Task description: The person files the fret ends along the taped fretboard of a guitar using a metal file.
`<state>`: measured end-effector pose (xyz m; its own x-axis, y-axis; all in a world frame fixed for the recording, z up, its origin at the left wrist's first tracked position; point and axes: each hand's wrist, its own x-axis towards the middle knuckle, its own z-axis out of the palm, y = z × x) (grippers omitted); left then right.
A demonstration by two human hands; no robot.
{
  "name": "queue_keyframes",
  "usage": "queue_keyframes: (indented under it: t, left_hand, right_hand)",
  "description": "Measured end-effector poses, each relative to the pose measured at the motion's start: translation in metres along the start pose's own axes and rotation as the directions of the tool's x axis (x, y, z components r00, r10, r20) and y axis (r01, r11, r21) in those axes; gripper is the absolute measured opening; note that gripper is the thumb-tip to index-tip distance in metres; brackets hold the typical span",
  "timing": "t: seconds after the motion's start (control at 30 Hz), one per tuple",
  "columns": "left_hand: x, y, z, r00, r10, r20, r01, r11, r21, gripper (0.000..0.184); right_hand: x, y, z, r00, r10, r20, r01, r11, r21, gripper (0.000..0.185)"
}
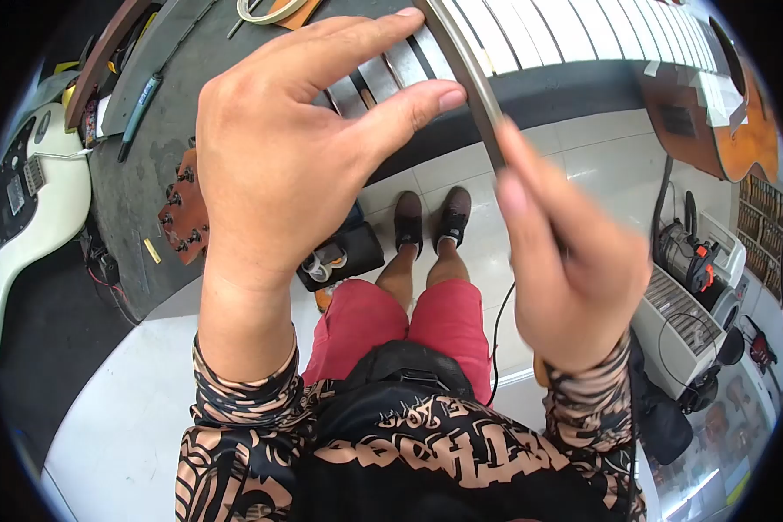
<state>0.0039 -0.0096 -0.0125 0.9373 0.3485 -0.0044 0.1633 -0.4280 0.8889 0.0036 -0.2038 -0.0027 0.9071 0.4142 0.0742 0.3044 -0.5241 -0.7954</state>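
Note:
A long, narrow grey metal bar that looks like a file [465, 65] lies slantwise over a guitar neck [574, 35]. My right hand [574, 252], blurred by motion, pinches the bar's near end between thumb and fingers. On the other side, my left hand [270, 148] has thumb and index finger spread, their tips against the bar's left edge; its other fingers are mostly hidden. Pale strips cover the neck between the frets to the right, while darker bands show under my left hand. The reddish-brown headstock [181, 213] with its tuning pegs sticks out left of my wrist.
The guitar's orange-brown body [713, 130] is at right. A white electric guitar [48, 191] stands far left. On the grey bench [161, 270] lie a teal pen-like tool [139, 113] and a tape roll [270, 10]. Machine-like equipment [687, 296] and cables sit lower right.

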Motion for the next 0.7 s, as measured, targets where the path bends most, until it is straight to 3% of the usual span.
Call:
queue_keyframes:
  t: [0.1, 0.13, 0.17, 0.23, 0.3, 0.43, 0.63, 0.7]
  left_hand:
    - [0.005, -0.007, -0.005, 0.981, 0.194, 0.005, -0.191, 0.963, 0.187, 0.044]
    - [0.007, -0.009, -0.006, 0.952, 0.305, 0.022, -0.301, 0.923, 0.240, 0.043]
    - [0.008, -0.011, -0.006, 0.910, 0.412, 0.048, -0.407, 0.865, 0.294, 0.043]
    - [0.007, -0.012, -0.005, 0.915, 0.401, 0.045, -0.397, 0.876, 0.273, 0.042]
    - [0.008, -0.012, -0.006, 0.921, 0.388, 0.044, -0.385, 0.885, 0.262, 0.042]
    - [0.007, -0.011, -0.009, 0.927, 0.371, 0.058, -0.372, 0.887, 0.273, 0.042]
    - [0.009, -0.009, -0.006, 0.930, 0.366, 0.031, -0.363, 0.903, 0.230, 0.045]
    - [0.008, -0.008, -0.006, 0.927, 0.373, 0.044, -0.372, 0.894, 0.251, 0.045]
  right_hand:
    - [-0.056, 0.018, -0.020, 0.997, -0.018, 0.076, 0.021, 0.999, -0.050, 0.043]
    - [-0.076, 0.026, -0.020, 0.998, -0.065, 0.014, 0.065, 0.998, 0.009, 0.043]
    - [-0.088, 0.025, -0.029, 0.996, -0.043, 0.072, 0.042, 0.999, 0.016, 0.028]
    - [-0.081, 0.012, -0.034, 0.993, 0.009, 0.114, -0.010, 1.000, 0.013, 0.029]
    - [-0.041, -0.001, -0.019, 0.998, 0.038, 0.052, -0.036, 0.999, -0.033, 0.042]
    - [0.032, -0.010, 0.010, 1.000, 0.003, -0.010, -0.003, 1.000, 0.029, 0.032]
    - [-0.048, 0.013, -0.025, 0.997, -0.048, 0.065, 0.052, 0.997, -0.065, 0.042]
    - [-0.078, 0.012, -0.042, 0.980, 0.026, 0.198, -0.015, 0.998, -0.053, 0.029]
